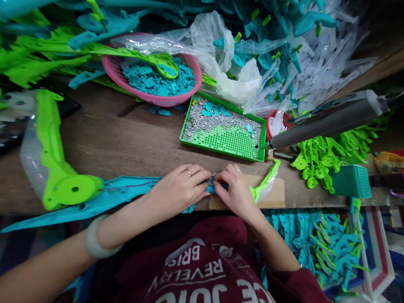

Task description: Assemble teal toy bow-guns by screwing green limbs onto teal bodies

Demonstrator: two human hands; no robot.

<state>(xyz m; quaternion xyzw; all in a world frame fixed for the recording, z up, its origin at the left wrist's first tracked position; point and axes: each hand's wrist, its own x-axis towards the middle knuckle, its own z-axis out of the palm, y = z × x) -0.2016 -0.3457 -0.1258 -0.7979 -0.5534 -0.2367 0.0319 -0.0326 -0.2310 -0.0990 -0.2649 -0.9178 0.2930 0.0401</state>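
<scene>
A long blue plastic toy piece [129, 186] lies along the front of the workbench, with a lime-green curved arm and round hub [75, 190] at its left end. Another green and clear arm [268, 180] sticks out past my right hand. My left hand [185, 183] is closed over the middle of the blue piece, its fingers bent down onto it. Close beside it, my right hand [233, 186] has thumb and fingers pinched together at the same piece. The fingertips hide whatever small part may be between them. A strip of cardboard [277, 195] lies under the right side.
Beyond my hands stands a green tray [219, 149] of screws and small blue pieces. Behind it is a pink basket [105, 64] of blue parts. A grey power screwdriver [330, 117] hangs at right. Green and blue parts [268, 16] pile up at the back.
</scene>
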